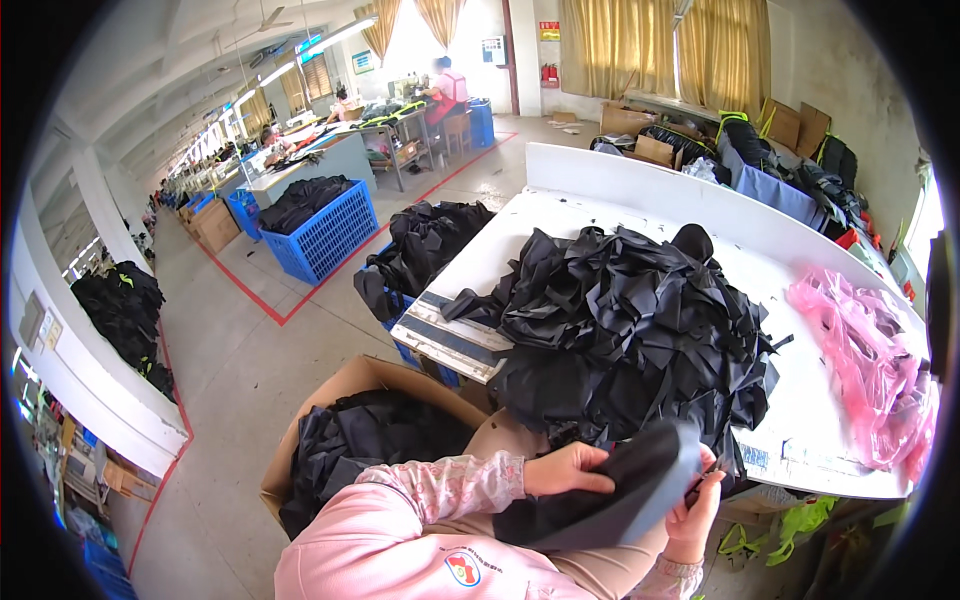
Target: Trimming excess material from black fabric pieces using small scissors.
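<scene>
2 hands [568,472] [693,515], 1 pink bundle [870,362]

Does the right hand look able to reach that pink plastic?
Probably yes: mostly bare white tabletop leads to the pink plastic, though the right hand is busy with a black fabric piece.

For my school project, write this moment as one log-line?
left hand: holding black cloth; right hand: at its edge; white table: black pile

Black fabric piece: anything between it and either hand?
Nothing visible. The left hand grips the black fabric piece directly; the right hand is at its right edge, though what that hand pinches is too small to tell.
</scene>
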`<state>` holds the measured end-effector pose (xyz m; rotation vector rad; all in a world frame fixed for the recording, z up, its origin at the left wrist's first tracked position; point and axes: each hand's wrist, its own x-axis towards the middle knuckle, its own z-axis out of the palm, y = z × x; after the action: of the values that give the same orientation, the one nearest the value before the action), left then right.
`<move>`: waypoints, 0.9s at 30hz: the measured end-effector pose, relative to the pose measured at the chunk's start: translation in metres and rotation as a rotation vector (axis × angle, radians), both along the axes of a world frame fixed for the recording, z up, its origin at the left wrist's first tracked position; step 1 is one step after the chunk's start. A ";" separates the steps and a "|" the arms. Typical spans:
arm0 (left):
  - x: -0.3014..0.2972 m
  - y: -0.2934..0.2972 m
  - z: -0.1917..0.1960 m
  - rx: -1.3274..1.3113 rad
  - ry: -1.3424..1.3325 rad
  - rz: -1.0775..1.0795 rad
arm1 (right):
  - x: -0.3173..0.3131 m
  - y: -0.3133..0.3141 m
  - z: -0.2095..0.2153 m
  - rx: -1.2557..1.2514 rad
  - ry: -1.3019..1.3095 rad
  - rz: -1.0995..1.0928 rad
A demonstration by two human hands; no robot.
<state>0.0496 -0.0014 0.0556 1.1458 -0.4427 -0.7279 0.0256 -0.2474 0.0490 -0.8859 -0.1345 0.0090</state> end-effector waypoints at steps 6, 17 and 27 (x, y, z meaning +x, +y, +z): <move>0.006 -0.005 -0.013 -0.122 0.155 0.317 | -0.020 0.026 -0.027 -0.128 -0.007 0.095; -0.003 -0.023 -0.029 0.031 -0.197 0.520 | -0.039 0.064 -0.009 -0.762 -0.052 -0.294; -0.019 -0.041 -0.053 -0.031 -0.402 0.626 | -0.054 0.092 -0.017 -0.710 -0.100 -0.258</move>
<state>0.0309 -0.0429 0.0029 1.3114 -0.3936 0.0573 -0.0286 -0.1556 0.0317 -1.6094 -0.1095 -0.2418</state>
